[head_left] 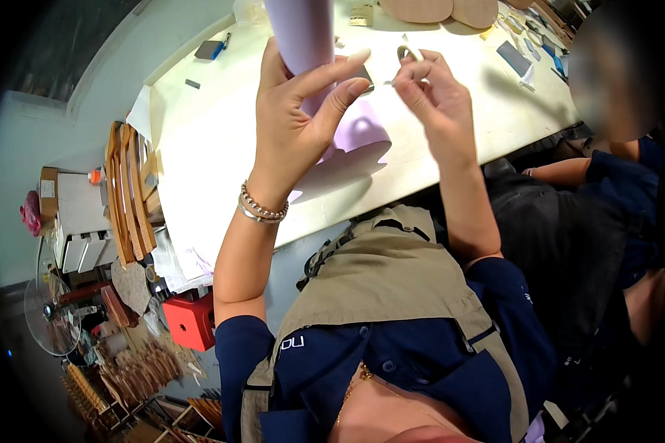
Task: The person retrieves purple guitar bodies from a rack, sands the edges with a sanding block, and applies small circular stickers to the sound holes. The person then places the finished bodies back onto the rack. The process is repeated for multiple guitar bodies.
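My left hand (299, 111) is wrapped round a tall, smooth lavender piece (303, 33), curved like a tube, which stands up past the top edge of the picture. Its index finger and thumb reach out to the right of the piece. A wider lavender part with a scalloped edge (362, 133) shows below, over the pale table; whether it joins the held piece I cannot tell. My right hand (436, 92) is a little to the right, fingers curled round a small whitish ring that looks like a roll of tape (414, 54). A dark grey flat block (363, 77) lies between the hands.
The pale worktable (207, 140) carries a blue-and-grey tool (210, 49) at far left, tan boards (417, 9) at the back and a grey pad (515, 60) at right. A co-worker (613, 177) sits close on my right. A red stool (188, 321) and a fan (52, 314) stand left.
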Demonstrator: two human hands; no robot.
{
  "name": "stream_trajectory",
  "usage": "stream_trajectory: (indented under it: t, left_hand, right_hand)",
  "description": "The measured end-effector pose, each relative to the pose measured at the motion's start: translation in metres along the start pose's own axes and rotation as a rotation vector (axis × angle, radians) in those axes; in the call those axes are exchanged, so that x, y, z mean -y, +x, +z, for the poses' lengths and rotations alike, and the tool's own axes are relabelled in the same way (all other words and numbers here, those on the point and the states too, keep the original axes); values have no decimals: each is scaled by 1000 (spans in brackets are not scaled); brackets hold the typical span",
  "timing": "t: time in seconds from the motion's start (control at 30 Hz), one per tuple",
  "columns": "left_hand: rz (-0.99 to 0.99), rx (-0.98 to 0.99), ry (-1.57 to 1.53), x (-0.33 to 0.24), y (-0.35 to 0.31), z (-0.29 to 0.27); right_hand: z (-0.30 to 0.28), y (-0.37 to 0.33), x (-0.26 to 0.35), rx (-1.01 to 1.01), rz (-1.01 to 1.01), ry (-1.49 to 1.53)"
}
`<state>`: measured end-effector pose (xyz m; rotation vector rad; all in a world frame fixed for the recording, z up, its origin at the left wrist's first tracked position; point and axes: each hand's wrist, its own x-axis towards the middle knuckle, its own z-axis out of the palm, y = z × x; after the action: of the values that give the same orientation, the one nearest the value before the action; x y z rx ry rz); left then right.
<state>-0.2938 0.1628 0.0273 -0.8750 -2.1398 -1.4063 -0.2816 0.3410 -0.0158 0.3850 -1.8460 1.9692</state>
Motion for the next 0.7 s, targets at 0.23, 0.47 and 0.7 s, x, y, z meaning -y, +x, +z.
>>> stream_trajectory:
  t: [0.23, 0.47, 0.7]
  left_hand:
    - [14, 41, 40, -1, -3, -4]
    - [22, 46, 56, -4, -2, -2]
    - [13, 28, 57, 4, -8, -13]
  right_hand:
    - [-15, 40, -12, 918, 44, -484]
    - [8, 51, -12, 992, -93, -691]
    - [8, 71, -42, 697, -96, -835]
